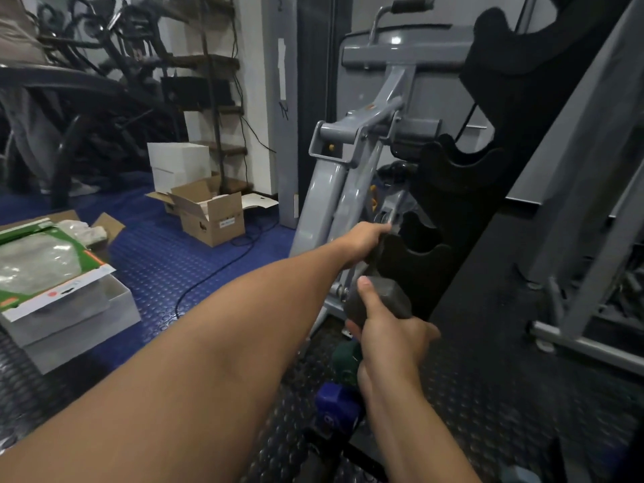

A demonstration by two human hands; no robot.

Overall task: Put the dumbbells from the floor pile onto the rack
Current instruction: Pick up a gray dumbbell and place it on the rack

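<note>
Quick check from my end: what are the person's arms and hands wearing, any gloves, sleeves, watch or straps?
Nothing visible. The left hand and right hand are bare, with no gloves, rings or straps. Both forearms are uncovered as far as the frame shows, with no sleeve edge, watch or wristband in view.

The studded rubber floor, blue at 9 o'clock and dark grey at 5 o'clock, carries an open cardboard box, a white box, a green-printed carton, a black cable, and blue and green dumbbells at 6 o'clock.
</note>
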